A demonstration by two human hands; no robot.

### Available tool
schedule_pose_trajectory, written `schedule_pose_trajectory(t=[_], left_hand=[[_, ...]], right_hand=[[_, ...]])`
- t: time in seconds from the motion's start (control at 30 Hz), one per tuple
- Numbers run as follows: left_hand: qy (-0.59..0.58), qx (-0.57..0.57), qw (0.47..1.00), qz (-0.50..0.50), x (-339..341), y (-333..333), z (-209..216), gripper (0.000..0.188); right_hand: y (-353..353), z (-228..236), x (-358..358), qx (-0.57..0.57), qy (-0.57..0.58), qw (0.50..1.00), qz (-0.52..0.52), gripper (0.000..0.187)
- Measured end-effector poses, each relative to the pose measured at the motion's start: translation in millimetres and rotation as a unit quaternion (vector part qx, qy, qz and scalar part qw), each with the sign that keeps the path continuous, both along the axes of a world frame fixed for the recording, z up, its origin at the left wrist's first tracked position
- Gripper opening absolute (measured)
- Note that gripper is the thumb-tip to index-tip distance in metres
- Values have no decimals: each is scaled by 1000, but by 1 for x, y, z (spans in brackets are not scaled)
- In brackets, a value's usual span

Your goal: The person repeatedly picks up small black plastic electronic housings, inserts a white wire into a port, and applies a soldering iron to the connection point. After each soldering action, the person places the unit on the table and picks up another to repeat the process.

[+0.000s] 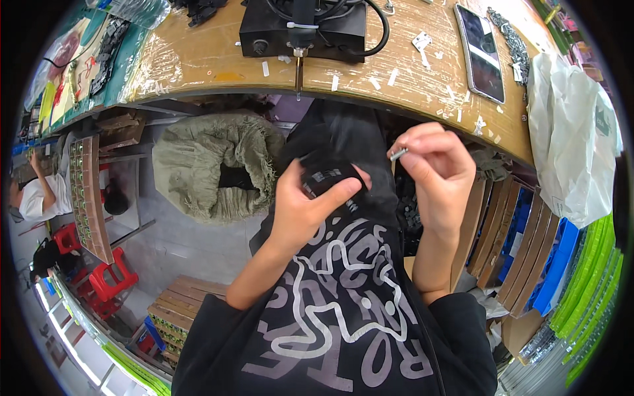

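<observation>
In front of my lap, my left hand (pixel 310 201) is closed around a black object (pixel 333 181) with pale marks on it. The fingers wrap its sides and the thumb lies across the near edge, so its full shape is hidden. Off to the right and slightly higher, my right hand (pixel 439 162) pinches a small silvery metal piece (pixel 399 154) between thumb and fingertips. That piece is too small to tell its exact kind. A gap separates the two hands. Beyond them, a vertical driver tip (pixel 299 69) hangs down at the table's front edge.
On the wooden table (pixel 198 59) stand a black box (pixel 304 36) with cables and a phone (pixel 481 53); white scraps lie scattered. A white plastic bag (pixel 571 138) hangs at right above stacked trays (pixel 528 244). A greenish cloth bundle (pixel 214 168), red stools (pixel 112 277) and another person (pixel 43 188) are left.
</observation>
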State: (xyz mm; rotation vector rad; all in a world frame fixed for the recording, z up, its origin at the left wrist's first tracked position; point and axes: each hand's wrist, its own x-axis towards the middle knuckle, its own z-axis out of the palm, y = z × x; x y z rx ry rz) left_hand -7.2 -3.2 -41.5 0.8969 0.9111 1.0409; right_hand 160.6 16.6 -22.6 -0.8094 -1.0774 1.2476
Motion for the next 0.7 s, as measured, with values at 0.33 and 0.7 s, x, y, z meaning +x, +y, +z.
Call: schedule_pose_trajectory(t=[0.33, 0.7], left_hand=[[-252, 3, 957, 143, 9, -2, 0, 22], [-262, 34, 953, 149, 14, -8, -3, 20]], right_hand=[[-19, -21, -14, -27, 42, 997, -64, 21], [-16, -24, -26, -71, 134, 988, -41, 20]])
